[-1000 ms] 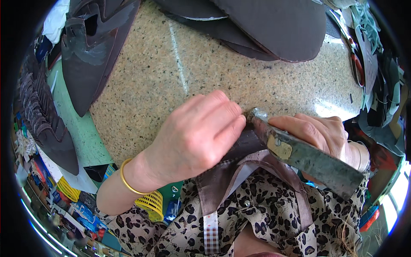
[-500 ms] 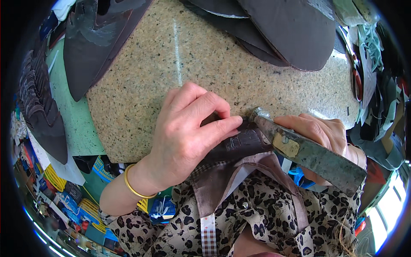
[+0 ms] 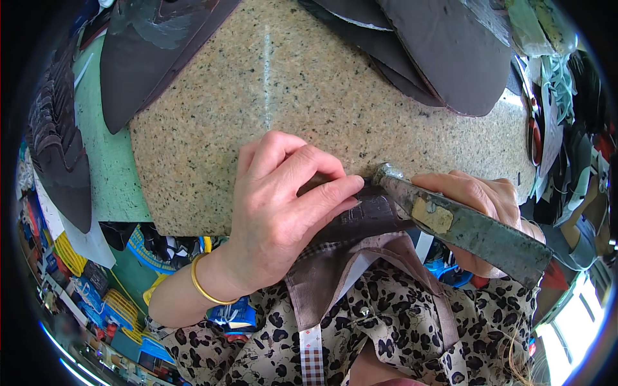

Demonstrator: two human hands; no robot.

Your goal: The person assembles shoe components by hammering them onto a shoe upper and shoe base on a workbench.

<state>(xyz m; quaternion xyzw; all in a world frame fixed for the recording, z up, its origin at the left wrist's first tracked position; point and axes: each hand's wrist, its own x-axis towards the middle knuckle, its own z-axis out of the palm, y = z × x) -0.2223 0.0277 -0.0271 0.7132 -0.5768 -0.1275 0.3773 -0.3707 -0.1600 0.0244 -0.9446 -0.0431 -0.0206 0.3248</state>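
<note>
My left hand (image 3: 277,199) is closed, thumb and forefinger pinching the far edge of a dark brown leather piece (image 3: 367,217) at the near edge of the stone slab. The curled fingers hide part of that piece. In my right hand (image 3: 481,196) is a hammer (image 3: 483,239) with a worn grey metal head and a pale wooden handle end showing in it. Its small face lies close to the left fingertips, at the leather's edge; whether it touches cannot be made out. Most of the handle is hidden.
Speckled stone slab (image 3: 322,83) forms the work surface. Dark leather pieces lie in stacks at the far left (image 3: 145,77) and far right (image 3: 450,55), with more on the green board (image 3: 119,186). Red-handled scissors (image 3: 535,138) are at the right edge. Yellow baskets (image 3: 71,257) stand lower left.
The view has shifted a little, so the slab and leather stacks sit slightly differently. Both hands keep nearly the same pose, with the hammer still close to the left fingertips.
</note>
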